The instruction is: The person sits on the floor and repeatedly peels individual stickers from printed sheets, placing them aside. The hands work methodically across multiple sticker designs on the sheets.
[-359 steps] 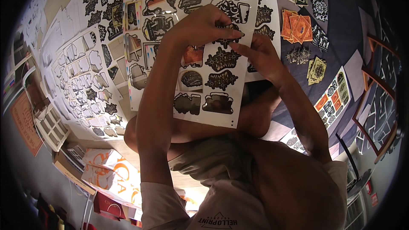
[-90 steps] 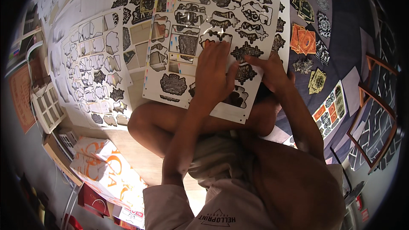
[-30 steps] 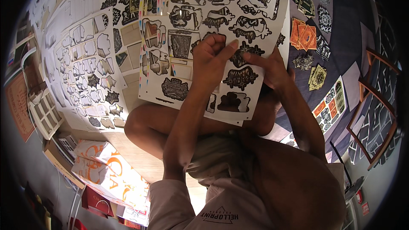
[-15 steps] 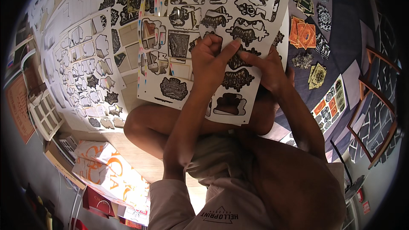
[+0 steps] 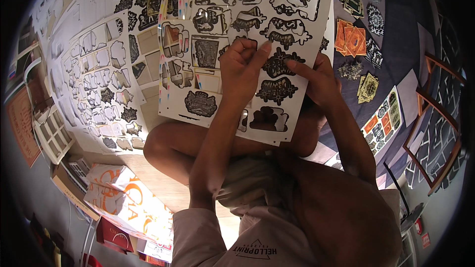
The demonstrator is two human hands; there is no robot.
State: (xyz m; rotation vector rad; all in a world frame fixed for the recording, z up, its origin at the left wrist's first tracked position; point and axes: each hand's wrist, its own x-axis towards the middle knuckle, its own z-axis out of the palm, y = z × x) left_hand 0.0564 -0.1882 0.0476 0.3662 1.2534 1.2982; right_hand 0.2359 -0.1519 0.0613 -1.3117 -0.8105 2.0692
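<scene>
Your left hand (image 5: 243, 66) rests on the face of the large sticker sheet (image 5: 232, 44), which you hold up over your knees, its near edge above your lap. The fingers are curled and the thumb and forefinger are closed together at the edge of a black-and-gold die-cut sticker (image 5: 279, 62) in the middle of the sheet. Your right hand (image 5: 316, 79) grips the right side of the sheet, thumb on the printed face and the other fingers hidden behind it, so how tightly they close cannot be told.

To peel cleanly:
1. Keep the right hand close to the sticker, so the backing stays flat and does not buckle.
2. Lift at a corner or a point of the cut outline, not at a long edge.
3. Pull low and slowly, nearly parallel to the sheet; a steep pull is likely to tear the narrow lobes.
4. If the backing comes up with the sticker, press it back down and start again from another point.

More sticker sheets (image 5: 106, 84) lie spread on the floor to the left, and loose orange stickers (image 5: 351, 39) lie on the dark cloth (image 5: 396, 34) to the right.

Compared with half a second ago, the sheet sits at nearly the same place and tilt. The left fingertips have closed more tightly over the sticker's edge, and the right hand has not shifted.
</scene>
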